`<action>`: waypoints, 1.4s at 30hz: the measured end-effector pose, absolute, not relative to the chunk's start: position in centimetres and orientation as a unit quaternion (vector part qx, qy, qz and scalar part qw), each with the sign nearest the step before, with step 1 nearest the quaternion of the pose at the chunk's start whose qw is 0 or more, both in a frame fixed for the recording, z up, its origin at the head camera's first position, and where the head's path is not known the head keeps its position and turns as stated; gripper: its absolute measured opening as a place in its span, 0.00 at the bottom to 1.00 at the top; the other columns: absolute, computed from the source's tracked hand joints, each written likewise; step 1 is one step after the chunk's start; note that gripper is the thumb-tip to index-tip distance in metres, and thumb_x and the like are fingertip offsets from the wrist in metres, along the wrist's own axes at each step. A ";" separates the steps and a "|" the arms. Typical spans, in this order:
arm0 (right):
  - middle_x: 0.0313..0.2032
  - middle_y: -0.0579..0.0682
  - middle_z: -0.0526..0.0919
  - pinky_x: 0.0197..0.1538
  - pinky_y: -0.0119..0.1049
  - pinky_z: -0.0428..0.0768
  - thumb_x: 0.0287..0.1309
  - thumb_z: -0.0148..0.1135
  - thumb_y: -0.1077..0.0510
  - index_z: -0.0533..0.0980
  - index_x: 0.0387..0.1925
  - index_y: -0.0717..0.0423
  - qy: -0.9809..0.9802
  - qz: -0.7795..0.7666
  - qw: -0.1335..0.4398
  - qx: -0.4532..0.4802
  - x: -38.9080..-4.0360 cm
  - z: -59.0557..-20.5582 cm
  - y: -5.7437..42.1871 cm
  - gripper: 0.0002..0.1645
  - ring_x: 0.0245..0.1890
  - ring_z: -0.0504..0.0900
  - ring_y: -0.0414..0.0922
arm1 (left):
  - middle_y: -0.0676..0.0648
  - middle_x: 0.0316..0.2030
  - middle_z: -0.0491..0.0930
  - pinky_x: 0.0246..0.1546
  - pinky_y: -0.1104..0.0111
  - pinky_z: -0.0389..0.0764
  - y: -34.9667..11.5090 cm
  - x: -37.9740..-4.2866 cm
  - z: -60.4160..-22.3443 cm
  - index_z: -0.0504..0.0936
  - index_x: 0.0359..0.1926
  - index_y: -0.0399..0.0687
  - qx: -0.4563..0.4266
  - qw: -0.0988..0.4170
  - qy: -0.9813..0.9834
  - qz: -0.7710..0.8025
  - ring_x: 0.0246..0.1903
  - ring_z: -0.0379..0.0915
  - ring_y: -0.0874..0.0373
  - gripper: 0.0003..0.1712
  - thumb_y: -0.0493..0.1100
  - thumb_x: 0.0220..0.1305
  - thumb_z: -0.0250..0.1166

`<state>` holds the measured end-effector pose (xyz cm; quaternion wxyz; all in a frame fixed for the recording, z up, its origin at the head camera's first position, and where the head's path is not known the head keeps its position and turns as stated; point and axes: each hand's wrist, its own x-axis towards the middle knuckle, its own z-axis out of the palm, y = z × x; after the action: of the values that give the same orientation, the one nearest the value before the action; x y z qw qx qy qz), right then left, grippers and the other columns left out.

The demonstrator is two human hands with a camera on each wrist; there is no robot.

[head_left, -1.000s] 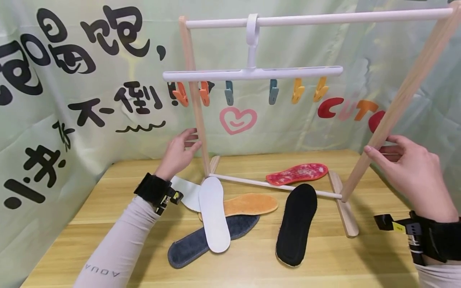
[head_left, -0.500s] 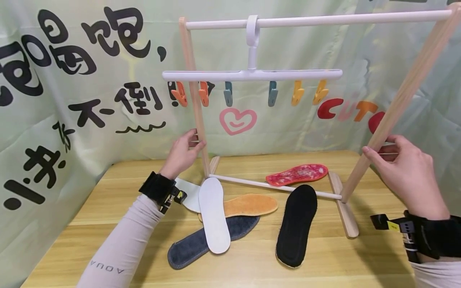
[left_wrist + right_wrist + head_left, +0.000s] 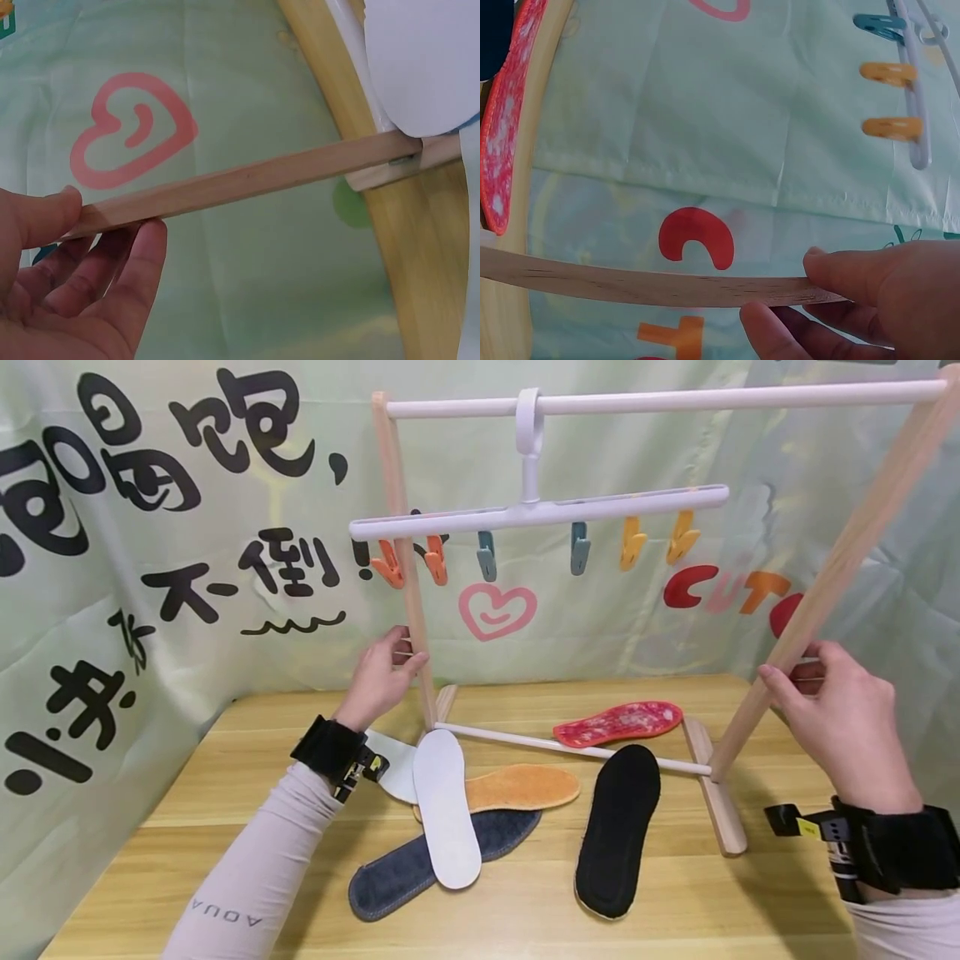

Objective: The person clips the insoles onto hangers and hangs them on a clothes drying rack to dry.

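My left hand [image 3: 377,681] holds the left wooden post [image 3: 414,602] of a drying rack between thumb and fingers. My right hand [image 3: 851,722] grips the right wooden post [image 3: 840,556] the same way. In the left wrist view, the thumb lies on one side of the left post [image 3: 247,178] and the fingers on the other. The right wrist view has the right post [image 3: 667,289] pinched at its end nearest the hand. From the rack's white top rod [image 3: 675,398] hangs a white hanger [image 3: 540,512], tilted with its right end higher. Orange, blue and yellow clips [image 3: 580,550] dangle from it.
Insoles lie on the wooden table [image 3: 525,918]: a white one [image 3: 446,810] over an orange one [image 3: 525,786] and a dark grey one [image 3: 390,877], a black one [image 3: 618,831] and a red one [image 3: 618,723]. A printed curtain [image 3: 315,635] stands behind. The rack's lower rod [image 3: 517,737] crosses low.
The hanger has swung from nearly level to tilted, its right end rising and its left end dropping. My left hand has shifted slightly right onto the post; the right wrist has moved slightly left.
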<state>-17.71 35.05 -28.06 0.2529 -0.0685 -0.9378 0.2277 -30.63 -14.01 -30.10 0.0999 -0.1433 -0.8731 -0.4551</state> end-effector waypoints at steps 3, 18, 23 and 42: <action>0.51 0.77 0.81 0.27 0.20 0.68 0.80 0.60 0.49 0.68 0.65 0.74 -0.936 0.229 0.262 -0.058 -17.9 -28.1 34.9 0.32 0.48 0.83 0.71 | 0.32 0.57 0.85 0.60 0.47 0.86 -14.4 -30.6 -30.1 0.76 0.64 0.37 -0.147 0.103 -0.873 -0.453 0.61 0.83 0.36 0.19 0.39 0.79 0.64; 0.49 0.75 0.82 0.29 0.16 0.64 0.79 0.62 0.52 0.69 0.61 0.72 -0.933 0.249 0.260 -0.022 -19.6 -28.0 33.4 0.27 0.46 0.82 0.69 | 0.31 0.55 0.86 0.58 0.49 0.88 -16.8 -29.5 -30.6 0.77 0.61 0.36 -0.142 0.124 -0.879 -0.438 0.59 0.85 0.36 0.17 0.40 0.79 0.64; 0.48 0.75 0.83 0.30 0.15 0.62 0.78 0.63 0.55 0.71 0.58 0.71 -0.930 0.248 0.272 -0.006 -20.6 -28.1 32.8 0.23 0.46 0.82 0.70 | 0.31 0.54 0.86 0.56 0.50 0.89 -17.8 -28.8 -30.7 0.77 0.62 0.37 -0.137 0.128 -0.880 -0.435 0.58 0.85 0.37 0.17 0.40 0.79 0.64; 0.46 0.74 0.84 0.34 0.23 0.81 0.76 0.65 0.57 0.72 0.59 0.71 -0.926 0.255 0.278 0.020 -23.2 -27.9 31.0 0.23 0.46 0.86 0.70 | 0.33 0.54 0.86 0.56 0.48 0.89 -19.8 -26.9 -31.0 0.76 0.66 0.37 -0.121 0.150 -0.884 -0.426 0.58 0.84 0.39 0.20 0.41 0.80 0.64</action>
<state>-23.16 30.99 -27.87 0.2779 0.0199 -0.9258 0.2554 -26.94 -19.79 -30.97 0.1499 -0.1211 -0.8838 -0.4264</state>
